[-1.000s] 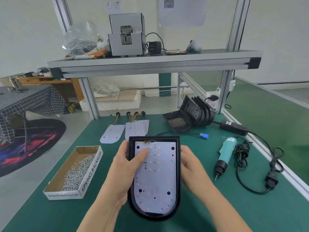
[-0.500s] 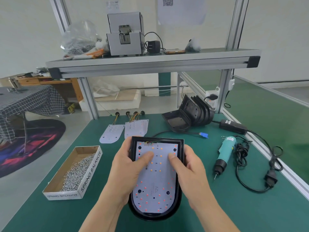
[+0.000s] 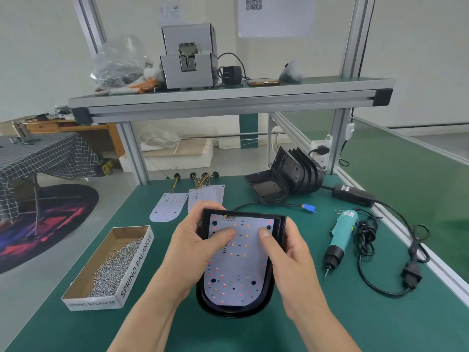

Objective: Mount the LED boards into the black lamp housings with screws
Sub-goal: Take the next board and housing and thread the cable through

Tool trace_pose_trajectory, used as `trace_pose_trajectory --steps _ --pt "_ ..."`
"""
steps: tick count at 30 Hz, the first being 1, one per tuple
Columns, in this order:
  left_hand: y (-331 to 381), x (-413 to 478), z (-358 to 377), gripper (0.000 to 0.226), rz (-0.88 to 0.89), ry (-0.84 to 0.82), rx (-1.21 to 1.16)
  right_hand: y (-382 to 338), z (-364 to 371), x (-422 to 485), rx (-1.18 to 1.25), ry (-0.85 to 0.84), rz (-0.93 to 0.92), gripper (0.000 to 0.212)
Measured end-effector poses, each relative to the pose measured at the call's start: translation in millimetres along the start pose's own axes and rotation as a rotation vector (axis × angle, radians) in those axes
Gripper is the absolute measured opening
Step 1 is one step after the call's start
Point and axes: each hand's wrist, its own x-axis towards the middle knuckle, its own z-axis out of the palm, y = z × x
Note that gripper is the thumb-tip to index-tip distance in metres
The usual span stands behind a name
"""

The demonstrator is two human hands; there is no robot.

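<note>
Grasping 1 housing [image 3: 233, 312] | left hand [image 3: 187, 255], right hand [image 3: 291, 265] fingers [image 3: 265, 235] wrapped | 1 board [image 3: 238, 270] inside

Both forearms are reaching in over the near edge of the table [image 3: 355, 316], the left hand [image 3: 193, 252] and right hand [image 3: 291, 262] gripping the sides of the black lamp housing [image 3: 228, 311], thumbs [image 3: 224, 234] pressing on the LED board [image 3: 236, 273].

Hidden, cropped or unreadable
Tucked out of sight behind the black lamp housing [image 3: 236, 310], fingertips of the left hand [image 3: 187, 255] and the right hand [image 3: 291, 268]; covered by both thumbs, patches of the LED board [image 3: 238, 270]; cropped at the bottom edge, both forearms and the tabletop [image 3: 380, 326]; too small to read, print on the wall paper [image 3: 276, 19] and the power adapter [image 3: 355, 196] label; buried under the top sheet, the rest of the spare boards [image 3: 206, 196].
</note>
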Motion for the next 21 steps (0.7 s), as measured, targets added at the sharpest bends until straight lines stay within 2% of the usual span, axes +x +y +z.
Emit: trace_pose_trajectory --steps 5,8,9,11,13,15,16,17,18,19,21 --pt "-4.3 -1.6 -0.4 0.028 -0.038 -0.064 0.001 5.8 2.2 -3.2 -0.051 0.123 -0.163 0.017" --pt "-1.8 3.7 -6.1 0.033 -0.101 -0.124 -0.011 8.2 3.8 -6.7 -0.204 0.114 -0.254 0.003" --pt "-0.9 6.3 -9.4 0.032 -0.108 -0.133 -0.001 7.6 0.5 -5.2 -0.265 0.071 -0.249 0.005" --pt "1.0 9.9 -18.4 0.024 -0.08 -0.181 0.019 2.5 -14.2 1.2 -0.272 -0.189 -0.183 0.02" --pt "2.0 11.5 -29.4 0.022 -0.052 -0.274 0.019 -4.1 -32.9 7.6 -0.113 -0.459 -0.084 0.04" --pt "3.5 12.8 -40.3 0.024 -0.035 -0.361 -0.003 -4.7 -43.6 17.5 0.026 -0.431 0.013 0.041" --pt "3.9 14.0 -43.4 0.025 -0.027 -0.402 -0.036 -2.3 -45.3 22.1 -0.04 -0.372 0.003 0.048" --pt "3.7 15.2 -44.2 0.029 -0.026 -0.438 -0.083 0.5 -44.2 25.0 -0.208 -0.345 -0.037 0.068" --pt "3.7 16.4 -43.3 0.032 -0.032 -0.468 -0.135 3.0 -39.6 27.0 -0.38 -0.385 -0.078 0.085" --pt "3.7 18.0 -41.4 0.032 -0.042 -0.5 -0.183 6.9 -34.1 29.1 -0.503 -0.467 -0.107 0.091" --pt "3.8 20.8 -38.3 0.026 -0.049 -0.567 -0.228 15.5 -26.4 32.4 -0.552 -0.621 -0.094 0.083"
